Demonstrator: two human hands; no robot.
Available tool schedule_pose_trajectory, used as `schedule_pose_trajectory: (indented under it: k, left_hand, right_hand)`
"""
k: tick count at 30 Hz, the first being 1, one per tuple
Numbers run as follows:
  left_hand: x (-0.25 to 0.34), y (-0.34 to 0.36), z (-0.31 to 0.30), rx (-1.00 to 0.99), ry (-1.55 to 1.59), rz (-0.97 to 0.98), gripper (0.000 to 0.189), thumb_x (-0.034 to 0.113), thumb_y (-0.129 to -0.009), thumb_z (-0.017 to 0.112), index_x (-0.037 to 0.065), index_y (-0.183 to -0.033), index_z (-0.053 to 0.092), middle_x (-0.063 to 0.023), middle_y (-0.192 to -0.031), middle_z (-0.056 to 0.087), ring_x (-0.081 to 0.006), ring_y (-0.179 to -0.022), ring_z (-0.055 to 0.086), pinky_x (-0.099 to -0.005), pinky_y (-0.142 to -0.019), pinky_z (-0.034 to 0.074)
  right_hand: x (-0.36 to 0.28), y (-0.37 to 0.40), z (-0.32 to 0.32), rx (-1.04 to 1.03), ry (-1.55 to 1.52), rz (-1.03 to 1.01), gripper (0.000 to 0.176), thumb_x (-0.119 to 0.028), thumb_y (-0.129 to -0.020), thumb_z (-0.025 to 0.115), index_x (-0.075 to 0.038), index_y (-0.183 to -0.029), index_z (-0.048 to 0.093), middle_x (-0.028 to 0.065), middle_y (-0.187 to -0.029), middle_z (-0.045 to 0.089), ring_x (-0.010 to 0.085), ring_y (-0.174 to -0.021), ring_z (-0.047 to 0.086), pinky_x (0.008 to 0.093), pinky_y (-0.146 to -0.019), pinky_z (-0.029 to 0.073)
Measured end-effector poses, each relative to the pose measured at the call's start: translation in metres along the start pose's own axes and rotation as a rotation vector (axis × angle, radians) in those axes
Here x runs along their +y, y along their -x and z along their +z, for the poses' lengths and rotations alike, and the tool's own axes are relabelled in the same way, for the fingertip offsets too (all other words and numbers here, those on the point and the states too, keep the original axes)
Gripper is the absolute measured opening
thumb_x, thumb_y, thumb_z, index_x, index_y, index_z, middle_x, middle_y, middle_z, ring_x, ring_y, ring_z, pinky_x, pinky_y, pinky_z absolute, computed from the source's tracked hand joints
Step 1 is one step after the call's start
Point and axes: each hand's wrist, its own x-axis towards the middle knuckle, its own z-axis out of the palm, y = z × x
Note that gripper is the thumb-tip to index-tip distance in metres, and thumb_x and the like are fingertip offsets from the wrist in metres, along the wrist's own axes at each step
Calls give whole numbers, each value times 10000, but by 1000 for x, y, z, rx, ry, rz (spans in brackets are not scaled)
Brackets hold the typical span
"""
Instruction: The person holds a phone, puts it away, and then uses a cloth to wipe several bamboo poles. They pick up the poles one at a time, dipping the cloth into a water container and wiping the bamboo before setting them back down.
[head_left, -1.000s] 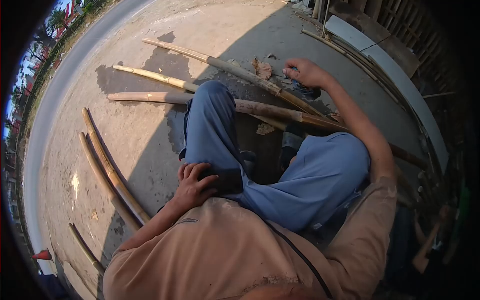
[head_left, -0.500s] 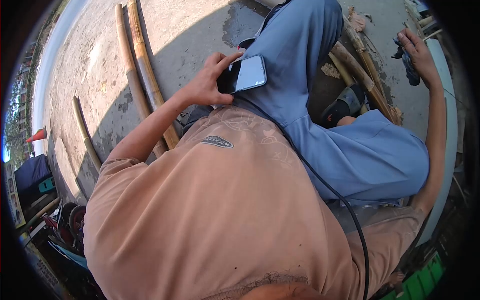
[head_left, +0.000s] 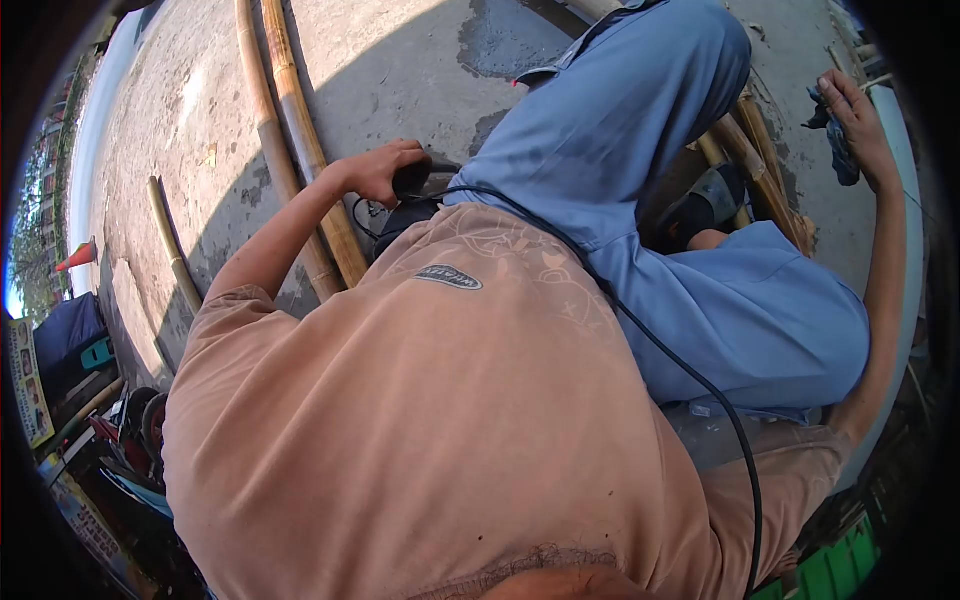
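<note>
Single head-worn view, steeply downward, close in

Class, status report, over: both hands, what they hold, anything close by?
Left hand closed on dark device at the hip, black cable attached. Right hand grips dark cloth. Bamboo poles beside left hand.

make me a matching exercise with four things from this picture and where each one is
1. thin black cable
2. dark blue cloth
3. long tan bamboo poles
4. small black object

a. gripped in the left hand
b. lying on the concrete ground
c. held in the right hand
d. running over the peach shirt

Pairs: 1-d, 2-c, 3-b, 4-a
</note>
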Motion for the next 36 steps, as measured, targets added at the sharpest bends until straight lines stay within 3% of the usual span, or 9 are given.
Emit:
schedule_pose_trajectory:
  k: [6,13,15,18,21,26,30,33,36]
  left_hand:
    - [12,-11,-18,-242,208,106,942,177,-490,815,-50,-1376,588,-183,-1255,605,-382,-1211,572,-438,-1042,475]
    - [30,-14,-18,51,183,35,972,270,-504,908,-30,-1375,596,-169,-1266,591,-373,-1217,570,-431,-1044,471]
    - [33,-14,-11,59,331,-18,997,329,-508,951,-17,-1374,598,-161,-1283,587,-368,-1233,558,-441,-1052,462]
    - [35,-4,2,314,38,123,1075,442,-491,987,0,-1386,589,-147,-1317,583,-365,-1260,536,-467,-1065,446]
    - [43,1,-7,332,-247,131,1123,479,-468,989,18,-1405,575,-149,-1343,573,-365,-1285,516,-493,-1086,429]
    - [29,-7,-8,123,3,108,1152,524,-492,994,-25,-1395,534,-200,-1351,575,-406,-1307,530,-475,-1101,442]
    - [-11,6,-5,139,196,-245,995,633,-700,897,-40,-1346,550,-227,-1229,652,-362,-1167,631,-446,-1039,481]
    - [-29,16,-1,395,396,-603,981,686,-716,862,-44,-1308,581,-233,-1161,695,-339,-1098,672,-418,-973,515]
    - [-35,30,21,535,488,-644,913,582,-717,863,-47,-1305,559,-213,-1128,690,-304,-1061,666,-399,-940,519]
  right_hand:
    - [8,-8,-2,-47,6,28,378,-447,-1089,565,-71,-1065,582,-34,-936,526,84,-900,469,251,-862,419]
    - [9,-8,12,100,-64,11,372,-436,-1095,561,-65,-1069,581,-39,-932,517,76,-895,462,246,-852,420]
    - [3,-9,2,-36,-10,-8,381,-441,-1095,561,-60,-1081,584,-38,-936,518,78,-897,466,245,-857,423]
    - [4,-10,4,-12,26,-22,390,-445,-1095,558,-56,-1095,588,-38,-936,517,78,-901,470,241,-858,425]
    - [3,-10,8,-6,-15,-12,394,-444,-1098,553,-52,-1101,595,-40,-941,529,76,-904,480,240,-859,426]
    - [-2,-8,12,21,-55,-11,382,-431,-1099,560,-52,-1108,606,-40,-953,551,70,-897,496,242,-856,433]
    - [-17,-4,5,-14,-15,-26,367,-423,-1096,570,-58,-1097,609,-39,-956,553,65,-895,498,246,-851,440]
    - [-5,-14,-3,-152,-67,35,331,-369,-1100,584,-56,-1190,638,-37,-984,570,63,-880,537,238,-814,448]
    - [-6,-13,4,-80,-17,14,300,-361,-1105,574,-67,-1142,625,-43,-942,541,63,-835,524,236,-776,442]
